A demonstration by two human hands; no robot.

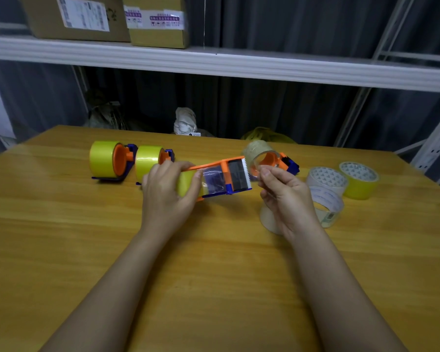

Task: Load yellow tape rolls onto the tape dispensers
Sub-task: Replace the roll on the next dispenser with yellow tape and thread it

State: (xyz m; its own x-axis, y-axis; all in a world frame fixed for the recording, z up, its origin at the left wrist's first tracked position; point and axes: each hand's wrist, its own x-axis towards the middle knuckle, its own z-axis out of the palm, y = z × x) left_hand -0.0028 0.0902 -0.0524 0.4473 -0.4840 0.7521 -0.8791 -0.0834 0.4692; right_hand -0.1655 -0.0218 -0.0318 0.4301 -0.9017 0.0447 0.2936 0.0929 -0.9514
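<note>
Yellow tape roll (188,185) clamped on dispenser (224,176) under left hand (167,194), steadied while right hand (282,189) pinches clear tape end beyond its fingertips.

**Bench layout**

Two loaded dispensers (111,161) (151,162) stand side by side toward the bench's (61,224) far left. A third dispenser (224,177) is at the middle. Three tape rolls (327,179) (358,180) (327,208) cluster near the right edge. Boxes (79,17) sit on the shelf (214,63) behind.
</note>
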